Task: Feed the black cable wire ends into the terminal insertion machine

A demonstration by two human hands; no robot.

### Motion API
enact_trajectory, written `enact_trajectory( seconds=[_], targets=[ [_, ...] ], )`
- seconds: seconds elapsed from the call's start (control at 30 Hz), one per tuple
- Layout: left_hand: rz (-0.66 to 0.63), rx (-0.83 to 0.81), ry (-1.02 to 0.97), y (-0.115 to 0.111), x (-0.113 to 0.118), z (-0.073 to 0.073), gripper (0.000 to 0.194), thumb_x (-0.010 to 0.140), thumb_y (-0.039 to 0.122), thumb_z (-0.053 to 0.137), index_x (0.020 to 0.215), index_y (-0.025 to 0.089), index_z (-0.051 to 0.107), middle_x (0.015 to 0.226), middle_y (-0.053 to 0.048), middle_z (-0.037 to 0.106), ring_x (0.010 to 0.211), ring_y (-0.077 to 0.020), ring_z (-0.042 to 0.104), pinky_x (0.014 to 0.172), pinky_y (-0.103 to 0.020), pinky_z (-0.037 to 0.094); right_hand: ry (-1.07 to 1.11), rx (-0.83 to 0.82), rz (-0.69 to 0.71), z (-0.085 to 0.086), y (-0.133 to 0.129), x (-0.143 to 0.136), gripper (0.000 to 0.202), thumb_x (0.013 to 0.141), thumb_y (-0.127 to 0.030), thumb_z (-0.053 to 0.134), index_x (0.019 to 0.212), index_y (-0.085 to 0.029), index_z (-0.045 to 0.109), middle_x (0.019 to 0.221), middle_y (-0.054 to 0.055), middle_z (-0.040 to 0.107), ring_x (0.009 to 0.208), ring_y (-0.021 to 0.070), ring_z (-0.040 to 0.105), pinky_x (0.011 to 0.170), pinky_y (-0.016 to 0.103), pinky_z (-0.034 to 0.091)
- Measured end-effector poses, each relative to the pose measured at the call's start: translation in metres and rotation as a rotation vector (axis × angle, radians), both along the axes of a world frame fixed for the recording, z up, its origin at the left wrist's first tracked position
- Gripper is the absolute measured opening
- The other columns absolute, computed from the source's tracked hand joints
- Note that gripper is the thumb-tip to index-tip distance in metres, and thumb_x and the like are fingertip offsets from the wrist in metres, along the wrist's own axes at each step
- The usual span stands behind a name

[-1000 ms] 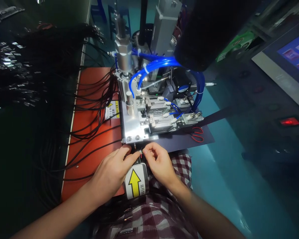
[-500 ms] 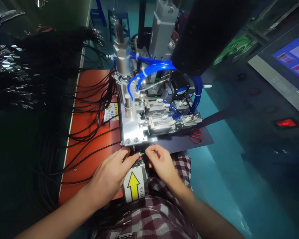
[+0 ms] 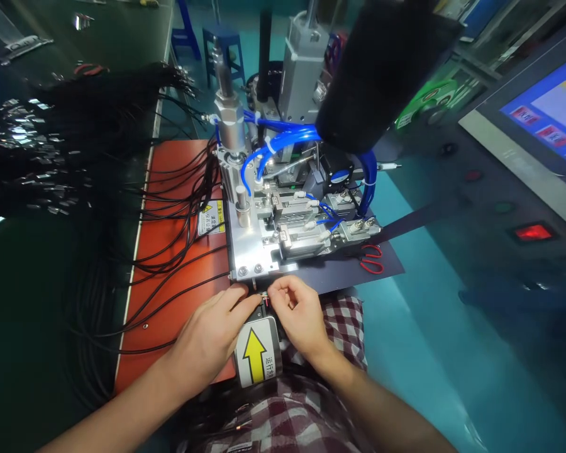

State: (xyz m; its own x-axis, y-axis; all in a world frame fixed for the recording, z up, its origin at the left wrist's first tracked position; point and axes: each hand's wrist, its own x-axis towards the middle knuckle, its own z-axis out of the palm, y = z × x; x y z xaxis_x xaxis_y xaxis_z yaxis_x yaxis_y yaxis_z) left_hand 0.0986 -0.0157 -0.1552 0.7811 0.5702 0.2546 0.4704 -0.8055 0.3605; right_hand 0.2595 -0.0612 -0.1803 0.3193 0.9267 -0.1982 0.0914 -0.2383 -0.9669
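At the front edge of the machine (image 3: 257,251), my left hand (image 3: 214,324) is closed on a cable end, its thumb and fingertips pressed down. Thin coloured wires (image 3: 265,298) stick out past that thumb. My right hand (image 3: 299,314) pinches at the tips of these wires, its thumb and index finger together and the other fingers curled. Just below both hands sits a silver cover with a yellow arrow label (image 3: 255,355). The fingers hide most of the cable end and the exact grip on the wires.
Black cables (image 3: 179,239) run across an orange board (image 3: 170,302) on the left, with a big cable bundle (image 3: 99,107) beyond. Red-handled scissors (image 3: 371,259) lie at the machine's right. Blue air tubes (image 3: 292,135) arch over it. A screen panel (image 3: 547,119) stands at the right.
My right hand has moved slightly left, bringing its fingertips up to the coloured wires. My left hand has kept its hold. The view has shifted a little.
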Motion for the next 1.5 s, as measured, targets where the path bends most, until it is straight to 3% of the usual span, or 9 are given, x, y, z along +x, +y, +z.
enact_trajectory(
  seconds=[0.13,0.27,0.5,0.67,0.73,0.97,1.1,1.37,1.5],
  targets=[
    [0.005,-0.016,0.022,-0.001,0.000,0.001,0.029,0.086,0.006,0.041,0.108,0.011,0.059,0.092,-0.011,0.060,0.076,-0.0220,0.062,0.064,-0.035,0.056,0.358,-0.199,0.010,-0.002,0.003,0.004,0.019,0.075,-0.033,0.060,0.067,-0.016,0.056,0.050,-0.006,0.044,0.044,0.0084,0.034,0.043,0.022,0.026],
    [0.008,-0.027,0.016,-0.002,-0.001,0.001,0.029,0.087,0.008,0.040,0.109,0.011,0.058,0.092,-0.011,0.059,0.077,-0.0216,0.062,0.065,-0.034,0.056,0.443,-0.199,-0.028,-0.007,-0.002,0.007,0.021,0.073,-0.034,0.063,0.065,-0.015,0.058,0.049,-0.007,0.043,0.043,0.0070,0.032,0.044,0.022,0.023],
    [0.017,-0.048,0.007,-0.001,-0.001,-0.002,0.030,0.088,0.009,0.039,0.111,0.012,0.059,0.092,-0.011,0.059,0.076,-0.0207,0.061,0.064,-0.033,0.055,0.281,-0.248,0.046,0.004,-0.013,-0.001,0.024,0.071,-0.038,0.063,0.067,-0.015,0.058,0.053,-0.004,0.044,0.046,0.0090,0.035,0.043,0.023,0.026],
    [0.013,-0.055,-0.002,-0.001,0.000,0.000,0.030,0.088,0.011,0.039,0.110,0.012,0.059,0.091,-0.010,0.058,0.075,-0.0198,0.061,0.064,-0.031,0.055,-0.321,-0.037,0.067,0.020,-0.011,0.000,0.016,0.079,-0.024,0.054,0.064,-0.018,0.058,0.061,-0.001,0.050,0.057,0.0122,0.043,0.056,0.026,0.033],
    [0.014,-0.063,-0.001,-0.001,0.000,0.001,0.030,0.088,0.010,0.039,0.111,0.012,0.059,0.091,-0.010,0.058,0.076,-0.0198,0.061,0.064,-0.031,0.054,-0.384,0.016,0.068,0.019,-0.010,0.003,0.016,0.080,-0.022,0.052,0.065,-0.019,0.057,0.064,-0.001,0.051,0.060,0.0127,0.044,0.060,0.027,0.033],
    [0.016,-0.144,-0.030,-0.001,-0.002,0.000,0.026,0.087,0.009,0.042,0.108,0.013,0.058,0.091,-0.009,0.058,0.078,-0.0201,0.061,0.066,-0.032,0.053,0.365,-0.196,0.117,-0.008,-0.004,0.012,0.023,0.076,-0.037,0.059,0.069,-0.016,0.055,0.052,-0.005,0.046,0.044,0.0088,0.039,0.046,0.023,0.029],
    [0.016,-0.204,-0.081,-0.001,-0.001,0.005,0.019,0.089,0.011,0.043,0.100,0.012,0.059,0.086,-0.008,0.058,0.075,-0.0183,0.060,0.066,-0.029,0.053,0.356,-0.129,0.082,-0.010,-0.005,0.010,0.028,0.081,-0.043,0.055,0.071,-0.017,0.055,0.060,-0.004,0.050,0.046,0.0091,0.045,0.047,0.023,0.033],
    [0.015,-0.064,-0.044,-0.002,0.001,0.008,0.026,0.092,0.016,0.036,0.101,0.011,0.059,0.088,-0.011,0.060,0.075,-0.0201,0.060,0.065,-0.032,0.054,0.440,-0.145,0.026,-0.011,0.000,-0.001,0.020,0.080,-0.034,0.058,0.071,-0.018,0.051,0.048,-0.007,0.047,0.043,0.0084,0.041,0.046,0.022,0.032],
    [-0.002,-0.019,-0.032,0.000,-0.001,0.005,0.026,0.090,0.012,0.036,0.104,0.010,0.058,0.091,-0.012,0.060,0.077,-0.0199,0.059,0.066,-0.031,0.053,0.288,-0.085,0.034,-0.009,-0.002,0.000,0.019,0.083,-0.034,0.056,0.073,-0.018,0.051,0.048,-0.007,0.049,0.044,0.0092,0.043,0.047,0.022,0.034]
  ],
)
